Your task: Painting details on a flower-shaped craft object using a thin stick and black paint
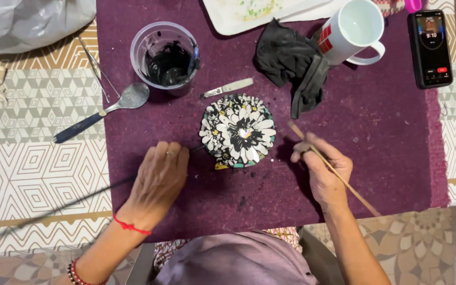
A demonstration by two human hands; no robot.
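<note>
A round mosaic piece (238, 132) with white flower petals set in black grout lies on a purple cloth (376, 132). My left hand (159, 177) rests flat on the cloth just left of it, fingers together, touching a thin dark cord. My right hand (323, 169) sits to the right of the piece and grips a thin wooden stick (344, 182), whose tip points up and left toward the mosaic.
Behind the mosaic stand a clear cup of black grout (165, 58), a small metal blade (228, 88), a spoon (106, 111), a black rag (294, 66), a white mug (352, 31), a white tray (254, 13) and a phone (431, 47).
</note>
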